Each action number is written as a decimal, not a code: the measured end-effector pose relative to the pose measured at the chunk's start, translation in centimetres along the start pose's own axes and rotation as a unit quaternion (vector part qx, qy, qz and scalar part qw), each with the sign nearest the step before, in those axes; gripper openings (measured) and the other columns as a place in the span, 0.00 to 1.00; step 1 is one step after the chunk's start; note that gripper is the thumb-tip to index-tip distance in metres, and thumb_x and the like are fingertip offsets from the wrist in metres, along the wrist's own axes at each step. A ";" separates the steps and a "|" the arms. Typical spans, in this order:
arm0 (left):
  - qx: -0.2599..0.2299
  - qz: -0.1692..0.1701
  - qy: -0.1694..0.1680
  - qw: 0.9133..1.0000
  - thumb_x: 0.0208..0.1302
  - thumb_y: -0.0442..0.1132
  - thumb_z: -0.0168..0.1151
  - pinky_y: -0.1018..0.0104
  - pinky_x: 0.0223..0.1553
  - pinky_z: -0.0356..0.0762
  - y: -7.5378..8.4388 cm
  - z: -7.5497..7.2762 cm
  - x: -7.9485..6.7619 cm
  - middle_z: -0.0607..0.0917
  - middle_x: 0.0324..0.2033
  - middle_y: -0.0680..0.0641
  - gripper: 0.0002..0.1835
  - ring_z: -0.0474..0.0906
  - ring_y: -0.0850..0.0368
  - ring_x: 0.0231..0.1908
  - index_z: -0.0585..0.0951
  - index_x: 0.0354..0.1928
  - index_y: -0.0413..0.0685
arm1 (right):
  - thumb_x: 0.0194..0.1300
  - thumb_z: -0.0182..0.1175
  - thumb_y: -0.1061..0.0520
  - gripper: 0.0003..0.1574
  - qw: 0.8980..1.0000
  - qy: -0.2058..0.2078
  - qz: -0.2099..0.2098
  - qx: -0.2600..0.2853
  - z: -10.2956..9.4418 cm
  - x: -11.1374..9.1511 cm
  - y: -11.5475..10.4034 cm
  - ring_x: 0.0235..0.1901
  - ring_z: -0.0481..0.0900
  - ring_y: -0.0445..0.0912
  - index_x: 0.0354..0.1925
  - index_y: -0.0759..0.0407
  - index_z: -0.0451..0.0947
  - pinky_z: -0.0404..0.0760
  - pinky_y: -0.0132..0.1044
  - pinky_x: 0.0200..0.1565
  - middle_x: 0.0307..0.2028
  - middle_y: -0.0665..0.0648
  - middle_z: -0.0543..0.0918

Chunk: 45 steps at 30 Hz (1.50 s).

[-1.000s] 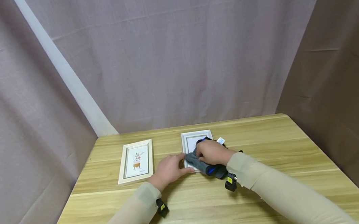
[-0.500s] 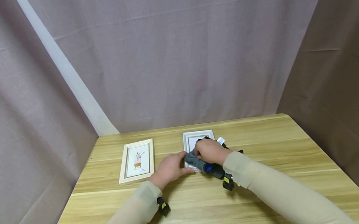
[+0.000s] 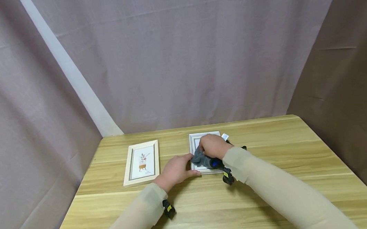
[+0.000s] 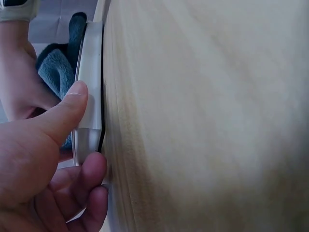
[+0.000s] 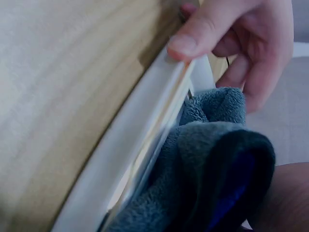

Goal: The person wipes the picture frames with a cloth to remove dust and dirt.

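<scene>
A white picture frame lies flat near the table's far middle. My left hand holds its near left corner; in the left wrist view, the thumb rests on the near edge and the other fingers curl beside the left side. Bunched in my right hand is a grey-blue cloth with a dark border, pressed on the frame. It hides much of the picture. The right wrist view shows the cloth's fuzzy folds against the frame, with a blue inner face.
To the left lies a cream picture frame around a drawing of a potted plant. A white tag sticks out beyond the right hand. Grey-mauve curtains hang behind the wooden table. Each wrist wears a small black camera.
My right hand has slid the cloth slightly away and left across the frame, baring more of its near edge. My left hand keeps its place on the corner. The view has shifted a little.
</scene>
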<state>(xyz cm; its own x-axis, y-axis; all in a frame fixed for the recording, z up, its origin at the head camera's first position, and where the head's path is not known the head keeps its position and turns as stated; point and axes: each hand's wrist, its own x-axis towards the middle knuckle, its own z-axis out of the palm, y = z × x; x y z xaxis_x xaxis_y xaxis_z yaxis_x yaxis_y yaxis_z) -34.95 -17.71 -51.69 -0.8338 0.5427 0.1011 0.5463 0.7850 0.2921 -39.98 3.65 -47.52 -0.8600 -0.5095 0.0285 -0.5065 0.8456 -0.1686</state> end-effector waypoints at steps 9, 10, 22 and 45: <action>-0.001 -0.004 0.003 1.000 0.63 0.66 0.79 0.53 0.55 0.85 0.3 0.6 -0.3 0.92 0.55 0.52 0.35 0.89 0.49 0.53 0.85 0.65 0.55 | 0.69 0.71 0.64 0.09 0.999 -0.001 0.034 0.008 -0.1 1.4 0.4 0.36 0.85 0.49 0.32 0.53 0.89 0.87 0.49 0.43 0.35 0.51 0.89; -0.002 -0.005 0.002 1.000 0.63 0.66 0.79 0.53 0.56 0.85 0.4 0.6 -0.4 0.91 0.56 0.51 0.35 0.89 0.48 0.53 0.85 0.65 0.55 | 0.69 0.70 0.65 0.10 0.999 -0.001 0.039 0.009 -0.1 1.6 0.5 0.35 0.84 0.49 0.31 0.53 0.89 0.87 0.50 0.43 0.35 0.52 0.89; 0.001 -0.007 -0.002 1.000 0.62 0.66 0.79 0.55 0.50 0.85 1.1 0.7 -0.7 0.91 0.45 0.54 0.36 0.87 0.54 0.43 0.85 0.67 0.55 | 0.72 0.63 0.64 0.16 0.996 0.005 0.088 0.002 0.2 3.1 1.1 0.31 0.78 0.50 0.25 0.53 0.84 0.85 0.51 0.40 0.33 0.55 0.87; 0.044 -0.012 0.004 0.999 0.66 0.70 0.75 0.60 0.28 0.72 1.1 0.6 -1.0 0.75 0.21 0.60 0.32 0.74 0.60 0.25 0.85 0.61 0.59 | 0.74 0.71 0.56 0.07 0.994 -0.022 0.095 0.047 0.6 2.4 1.5 0.35 0.80 0.49 0.36 0.54 0.90 0.83 0.47 0.43 0.38 0.53 0.88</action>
<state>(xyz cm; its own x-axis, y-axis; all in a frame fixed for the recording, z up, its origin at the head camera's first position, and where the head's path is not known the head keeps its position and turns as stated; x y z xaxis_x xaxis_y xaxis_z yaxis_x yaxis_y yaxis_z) -33.47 -17.16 -52.03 -0.8472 0.5213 0.1027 0.5308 0.8213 0.2090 -42.76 3.60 -48.25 -0.9350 -0.3502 -0.0560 -0.3254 0.9099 -0.2574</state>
